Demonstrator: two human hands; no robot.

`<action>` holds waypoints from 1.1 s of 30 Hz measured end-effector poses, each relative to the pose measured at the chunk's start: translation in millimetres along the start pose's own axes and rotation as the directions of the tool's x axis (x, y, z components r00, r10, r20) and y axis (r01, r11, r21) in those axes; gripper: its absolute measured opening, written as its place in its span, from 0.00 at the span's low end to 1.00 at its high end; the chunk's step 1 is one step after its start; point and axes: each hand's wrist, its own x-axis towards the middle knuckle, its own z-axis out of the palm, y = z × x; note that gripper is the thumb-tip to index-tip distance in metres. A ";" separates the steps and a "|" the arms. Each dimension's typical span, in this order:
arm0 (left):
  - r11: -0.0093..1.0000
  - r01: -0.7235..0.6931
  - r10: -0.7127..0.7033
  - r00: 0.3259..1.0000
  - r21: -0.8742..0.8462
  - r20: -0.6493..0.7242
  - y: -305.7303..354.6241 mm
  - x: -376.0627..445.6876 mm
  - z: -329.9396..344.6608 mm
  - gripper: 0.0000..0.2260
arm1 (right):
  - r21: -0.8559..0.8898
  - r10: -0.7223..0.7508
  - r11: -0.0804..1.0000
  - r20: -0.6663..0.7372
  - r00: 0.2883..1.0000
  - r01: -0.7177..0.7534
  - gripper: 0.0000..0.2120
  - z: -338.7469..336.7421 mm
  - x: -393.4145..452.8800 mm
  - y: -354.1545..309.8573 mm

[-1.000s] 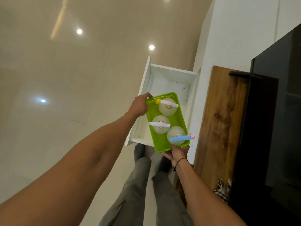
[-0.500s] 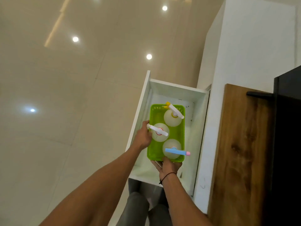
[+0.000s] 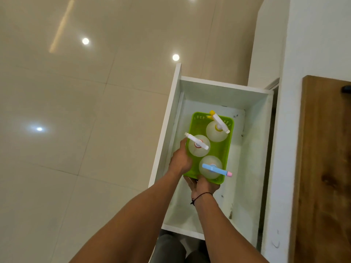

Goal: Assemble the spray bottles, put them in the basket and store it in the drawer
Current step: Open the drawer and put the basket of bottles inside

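A green plastic basket (image 3: 199, 122) sits low inside the open white drawer (image 3: 252, 149). Three clear spray bottles stand upright in it: one with a white-and-yellow sprayer (image 3: 218, 123) at the far end, one with a white sprayer (image 3: 196, 142) on the left, one with a blue-and-pink sprayer (image 3: 216, 169) nearest me. My left hand (image 3: 180, 158) grips the basket's left rim. My right hand (image 3: 202, 186), with a black cord on its wrist, holds the basket's near end from beneath. Whether the basket touches the drawer floor is hidden.
The drawer juts out from a white cabinet (image 3: 313, 54) over a glossy beige tiled floor (image 3: 76, 130). A wooden panel (image 3: 326, 168) stands at the right. My legs in grey trousers (image 3: 171, 249) are below the drawer's near edge.
Both hands have carried the basket from above the drawer's front down into it and further toward the back. The view has tilted closer over the drawer.
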 end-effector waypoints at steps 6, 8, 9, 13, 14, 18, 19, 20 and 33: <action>0.999 0.013 -0.011 0.999 -0.036 0.033 -20.1 21.5 21.8 0.36 | -0.020 -0.032 0.999 -0.054 0.998 0.031 0.24 11.9 38.9 15.9; 1.000 0.004 -0.003 1.000 -0.009 0.025 -27.6 28.0 25.8 0.37 | -0.045 -0.026 0.999 -0.044 0.999 0.024 0.20 13.7 46.9 20.0; 1.000 0.001 -0.001 1.000 0.000 0.026 -31.4 31.0 27.2 0.37 | -0.057 -0.022 0.998 -0.038 0.999 0.020 0.18 14.3 49.4 21.3; 1.000 0.030 -0.030 0.999 -0.003 0.043 -40.3 34.8 30.6 0.36 | -0.038 -0.023 0.999 0.021 1.000 0.024 0.25 11.9 53.5 26.3; 0.999 0.043 -0.043 0.998 -0.007 0.044 -41.1 32.8 31.1 0.35 | -0.047 -0.012 0.999 0.032 0.999 0.014 0.25 10.3 51.0 26.8; 0.997 0.080 -0.080 0.996 0.011 0.034 -40.3 15.6 29.9 0.33 | -0.130 0.097 0.987 0.040 0.994 -0.091 0.20 1.5 34.2 23.1; 0.996 0.075 -0.076 0.997 0.043 0.025 -39.6 8.8 28.3 0.32 | -0.155 0.122 0.981 0.025 0.992 -0.117 0.20 0.0 29.1 20.2; 0.994 0.068 -0.069 0.998 0.084 0.009 -38.3 1.4 26.1 0.31 | -0.183 0.141 0.974 0.018 0.990 -0.135 0.19 -1.0 23.2 16.4; 0.999 0.006 0.007 0.950 0.040 -0.313 -19.7 -112.6 -36.9 0.13 | -0.430 0.162 0.899 0.148 0.976 -0.084 0.05 -2.2 -84.7 -42.2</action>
